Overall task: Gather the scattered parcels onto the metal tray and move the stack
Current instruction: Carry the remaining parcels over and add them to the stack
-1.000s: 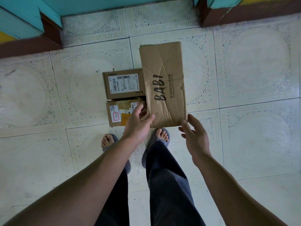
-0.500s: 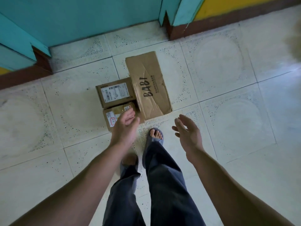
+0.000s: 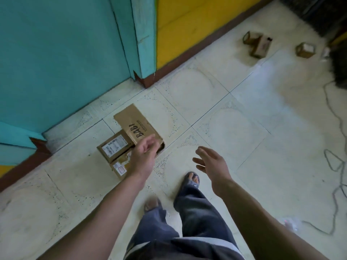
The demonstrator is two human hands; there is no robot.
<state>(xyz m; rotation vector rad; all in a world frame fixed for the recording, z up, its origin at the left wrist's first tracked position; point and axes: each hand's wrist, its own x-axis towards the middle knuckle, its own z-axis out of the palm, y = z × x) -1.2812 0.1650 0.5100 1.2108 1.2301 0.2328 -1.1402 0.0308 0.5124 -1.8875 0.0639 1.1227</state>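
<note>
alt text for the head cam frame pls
A standing person's left hand and right hand hang open and empty above a tiled floor. By the teal wall sit a long BABI parcel, a labelled box and a smaller box, grouped; more small parcels lie far off by the yellow wall.

Pale tiled floor [image 3: 244,128]: 3 cardboard parcels [image 3: 131,124] by the teal wall [image 3: 65,53], small boxes [image 3: 305,50], cable [image 3: 336,167] farther off

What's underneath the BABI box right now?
Only tiled floor shows around the BABI box, with nothing else peeking out from beneath it. The left hand covers its near end, so what lies under that corner cannot be seen.
</note>
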